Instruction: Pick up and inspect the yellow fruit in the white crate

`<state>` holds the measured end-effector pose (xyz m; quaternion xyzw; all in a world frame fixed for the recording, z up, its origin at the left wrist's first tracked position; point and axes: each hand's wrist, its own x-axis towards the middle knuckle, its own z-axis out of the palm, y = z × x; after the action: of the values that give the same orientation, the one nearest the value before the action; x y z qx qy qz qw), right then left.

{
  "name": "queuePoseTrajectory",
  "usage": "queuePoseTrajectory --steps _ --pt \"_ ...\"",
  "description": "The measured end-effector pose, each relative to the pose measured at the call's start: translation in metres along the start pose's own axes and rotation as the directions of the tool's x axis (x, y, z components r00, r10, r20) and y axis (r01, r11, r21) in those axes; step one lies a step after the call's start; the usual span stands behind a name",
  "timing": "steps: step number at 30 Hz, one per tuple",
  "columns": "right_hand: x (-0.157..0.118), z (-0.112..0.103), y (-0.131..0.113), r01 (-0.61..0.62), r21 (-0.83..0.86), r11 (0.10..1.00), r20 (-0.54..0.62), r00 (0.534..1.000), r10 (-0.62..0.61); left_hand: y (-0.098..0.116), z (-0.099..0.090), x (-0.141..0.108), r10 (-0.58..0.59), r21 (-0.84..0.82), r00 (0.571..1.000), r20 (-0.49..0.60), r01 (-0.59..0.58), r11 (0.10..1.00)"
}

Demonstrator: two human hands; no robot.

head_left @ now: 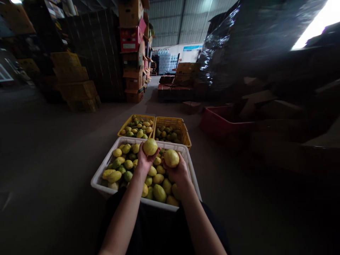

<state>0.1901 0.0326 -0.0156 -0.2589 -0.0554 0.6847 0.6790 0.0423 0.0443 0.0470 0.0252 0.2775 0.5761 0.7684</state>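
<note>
My left hand (144,163) is cupped under a large, roundish yellow-green fruit (150,146), fingers curled at its sides. Just to the right, my right hand (180,173) grips a second yellow-green fruit (171,158) from its right side. Both fruits are held above a white plastic crate (195,180), a small gap between them. Many oval fruits, from green to yellow, fill the crate, such as a greenish one (159,193) near its front edge. My hands and forearms hide part of the pile.
Beyond the white crate stand two yellow crates (187,136) with similar fruit. A red bin (212,122) and cardboard (281,108) lie to the right. Stacked cartons (132,39) rise ahead, more boxes (77,90) at left. Plastic-wrapped goods (220,42) tower at back right.
</note>
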Motion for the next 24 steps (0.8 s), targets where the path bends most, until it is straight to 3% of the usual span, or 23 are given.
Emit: queuePoseTrajectory --steps 4,12,16,21,24 --pt "-0.008 0.012 -0.008 -0.062 0.068 0.996 -0.137 0.988 0.071 0.000 0.001 -0.006 -0.032 -0.057 0.994 0.100 0.038 0.998" --pt "-0.013 0.016 -0.013 -0.198 0.150 0.969 -0.072 0.975 0.210 -0.009 0.011 -0.006 0.000 -0.109 0.999 0.050 0.005 0.994" --pt "-0.020 0.018 -0.014 -0.187 0.133 0.973 -0.052 0.979 0.195 -0.009 0.008 -0.004 0.017 -0.080 0.998 0.054 -0.013 0.997" --pt "-0.039 0.039 -0.016 -0.072 0.087 0.994 -0.051 0.996 0.077 -0.005 0.002 -0.008 0.009 -0.063 0.984 0.177 0.002 0.998" --pt "-0.046 0.048 -0.016 -0.044 0.102 0.994 -0.069 0.996 0.051 -0.004 0.004 -0.011 -0.003 -0.067 0.982 0.191 0.016 0.998"
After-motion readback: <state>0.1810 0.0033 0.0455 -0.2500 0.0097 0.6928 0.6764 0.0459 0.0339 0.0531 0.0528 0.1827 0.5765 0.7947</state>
